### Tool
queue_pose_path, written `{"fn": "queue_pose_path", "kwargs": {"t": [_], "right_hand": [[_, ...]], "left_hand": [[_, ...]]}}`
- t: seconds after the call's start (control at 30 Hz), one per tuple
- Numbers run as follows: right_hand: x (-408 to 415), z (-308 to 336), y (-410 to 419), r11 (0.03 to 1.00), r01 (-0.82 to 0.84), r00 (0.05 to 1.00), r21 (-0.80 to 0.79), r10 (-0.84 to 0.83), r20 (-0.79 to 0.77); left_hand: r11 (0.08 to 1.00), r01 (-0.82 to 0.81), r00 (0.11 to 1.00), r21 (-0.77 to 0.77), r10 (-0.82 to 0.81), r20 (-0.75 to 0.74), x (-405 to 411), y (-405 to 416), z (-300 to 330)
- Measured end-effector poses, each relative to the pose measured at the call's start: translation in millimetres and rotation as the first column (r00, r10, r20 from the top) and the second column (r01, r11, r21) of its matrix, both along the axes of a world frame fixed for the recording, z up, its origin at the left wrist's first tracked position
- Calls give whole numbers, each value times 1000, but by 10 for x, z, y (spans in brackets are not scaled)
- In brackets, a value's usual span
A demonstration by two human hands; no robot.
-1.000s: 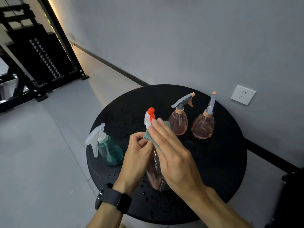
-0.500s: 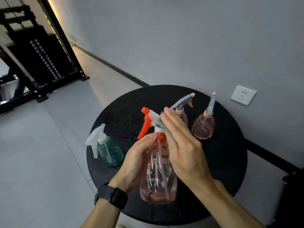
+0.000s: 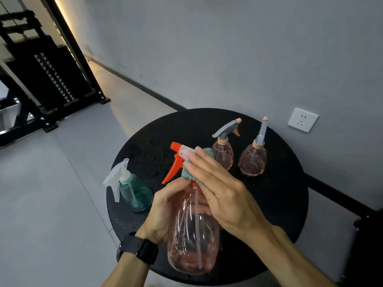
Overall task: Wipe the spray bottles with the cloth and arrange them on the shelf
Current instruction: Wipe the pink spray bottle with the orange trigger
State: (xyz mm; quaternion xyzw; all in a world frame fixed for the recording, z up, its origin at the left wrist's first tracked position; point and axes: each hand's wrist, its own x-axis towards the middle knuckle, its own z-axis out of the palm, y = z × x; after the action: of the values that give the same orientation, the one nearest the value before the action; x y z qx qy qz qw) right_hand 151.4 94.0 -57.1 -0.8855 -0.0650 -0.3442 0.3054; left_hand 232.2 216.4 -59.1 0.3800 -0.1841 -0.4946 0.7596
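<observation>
Two hands hold a large pink spray bottle [image 3: 192,230] above a round black table [image 3: 286,195] and wipe its neck with a cloth.

In the lower centre of the frame the left hand [image 3: 163,212], with a black watch [image 3: 137,248] on its wrist, curls its fingers around the upper body of the bottle. The bottle is tilted, and its orange trigger head [image 3: 176,160] points to the upper left. The right hand [image 3: 223,191] presses a teal cloth [image 3: 189,176] against the neck; its fingers are straight and close together and the thumb is hidden behind the cloth. On the table, at the left, stands a green spray bottle [image 3: 134,191] with a white head. At the upper right stand two small pink bottles [image 3: 222,154] [image 3: 252,160] with grey heads, near each other but apart. Small water drops lie on the table top. A white wall socket [image 3: 303,119] is at the right side of the frame.
</observation>
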Motion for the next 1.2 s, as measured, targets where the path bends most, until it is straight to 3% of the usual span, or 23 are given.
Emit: {"fn": "queue_pose_path", "kwargs": {"t": [0.2, 0.43, 0.7, 0.9, 1.03, 1.2], "right_hand": [[-17, -44, -56, 997, 70, 997, 16, -70, -11], [19, 24, -9, 993, 114, 993, 18, -114, -36], [28, -36, 74, 986, 161, 987, -53, -162, -22], [-14, -72, -46, 976, 204, 977, 81, -197, -82], [-10, 83, -61, 952, 237, 972, 194, -233, -44], [1, 215, 113, 984, 58, 997, 167, -48, -64]], "left_hand": [[998, -10, 993, 59, 3, 119, 45, -37, -18], [973, -158, 974, 168, 126, 186, 56, -31, -46], [929, -309, 896, 206, 211, 391, -8, -52, -73], [893, -372, 882, 252, 255, 397, 33, -50, -48], [874, -404, 806, 271, 199, 557, 30, -34, -34], [866, -425, 697, 263, 128, 705, 23, -17, -59]]}}
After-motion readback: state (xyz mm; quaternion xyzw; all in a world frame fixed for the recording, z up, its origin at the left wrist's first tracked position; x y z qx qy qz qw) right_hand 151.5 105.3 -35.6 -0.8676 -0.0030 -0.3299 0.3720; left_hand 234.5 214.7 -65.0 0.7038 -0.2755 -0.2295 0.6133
